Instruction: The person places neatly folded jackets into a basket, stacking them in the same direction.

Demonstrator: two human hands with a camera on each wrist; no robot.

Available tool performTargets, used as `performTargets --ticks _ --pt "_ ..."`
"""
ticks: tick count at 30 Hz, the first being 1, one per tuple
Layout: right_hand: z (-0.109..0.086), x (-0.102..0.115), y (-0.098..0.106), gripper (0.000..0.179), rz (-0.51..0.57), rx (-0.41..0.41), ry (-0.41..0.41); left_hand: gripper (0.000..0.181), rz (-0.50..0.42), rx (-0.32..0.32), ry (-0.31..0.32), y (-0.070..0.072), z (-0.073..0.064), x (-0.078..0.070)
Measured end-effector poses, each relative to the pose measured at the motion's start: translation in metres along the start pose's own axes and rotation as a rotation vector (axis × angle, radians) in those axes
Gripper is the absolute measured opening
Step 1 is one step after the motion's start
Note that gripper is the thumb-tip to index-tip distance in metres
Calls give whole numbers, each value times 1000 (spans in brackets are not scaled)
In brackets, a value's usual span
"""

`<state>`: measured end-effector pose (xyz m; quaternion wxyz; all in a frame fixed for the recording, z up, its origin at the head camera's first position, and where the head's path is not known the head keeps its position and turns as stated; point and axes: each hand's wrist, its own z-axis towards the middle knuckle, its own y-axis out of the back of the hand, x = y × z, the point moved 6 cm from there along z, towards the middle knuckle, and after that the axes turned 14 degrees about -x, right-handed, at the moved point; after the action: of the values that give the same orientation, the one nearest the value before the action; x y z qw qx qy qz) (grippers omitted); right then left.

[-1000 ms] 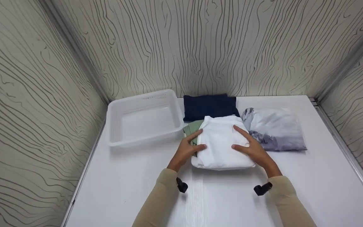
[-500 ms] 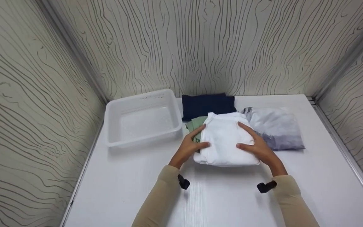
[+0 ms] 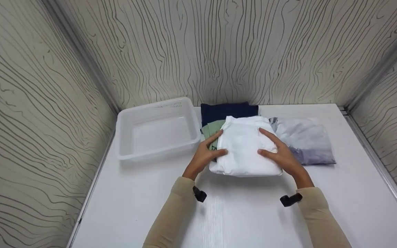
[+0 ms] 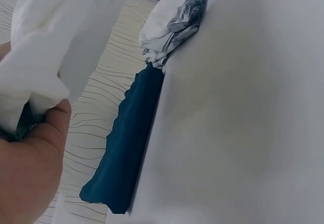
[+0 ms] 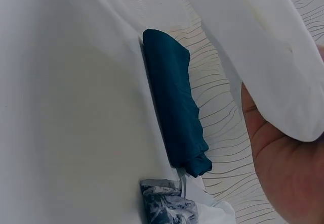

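A folded white garment [image 3: 245,148] is held between both hands, lifted off the table, with a shadow under it. My left hand [image 3: 202,156] grips its left side, thumb on top. There a folded green cloth [image 3: 213,129] sticks out from beneath the white one. On the right side my right hand [image 3: 284,158] grips the same garment, its thumb and a finger on top. The wrist views show the left hand [image 4: 33,168] and right hand [image 5: 283,168] holding the white fabric [image 5: 263,47] at its ends, above the table. Some fingers are hidden by the cloth.
A white plastic basket [image 3: 160,150] stands at the back left. Behind the held garment lies a folded navy cloth [image 3: 219,112], teal-looking in the wrist views. At the right rests a folded white and grey patterned garment [image 3: 308,141]. Patterned walls [image 3: 198,51] border the white table [image 3: 246,220].
Both hands have raised the white garment and the green cloth, carrying them slightly farther back. The pile now covers more of the navy cloth. The basket has stayed in place.
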<state>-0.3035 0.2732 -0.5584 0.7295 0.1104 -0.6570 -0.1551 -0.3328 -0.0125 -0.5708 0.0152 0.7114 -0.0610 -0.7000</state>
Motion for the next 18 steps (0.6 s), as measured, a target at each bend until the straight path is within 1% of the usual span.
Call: performTargets --ticks 8,14,18 --pt "15 16 -9 82 -21 17 24 82 3 -34 1 15 11 -11" --pt "27 25 -18 84 6 27 21 83 28 -68 28 28 18 -18" --pt "33 32 -26 85 6 30 23 83 40 -88 37 38 22 -21"
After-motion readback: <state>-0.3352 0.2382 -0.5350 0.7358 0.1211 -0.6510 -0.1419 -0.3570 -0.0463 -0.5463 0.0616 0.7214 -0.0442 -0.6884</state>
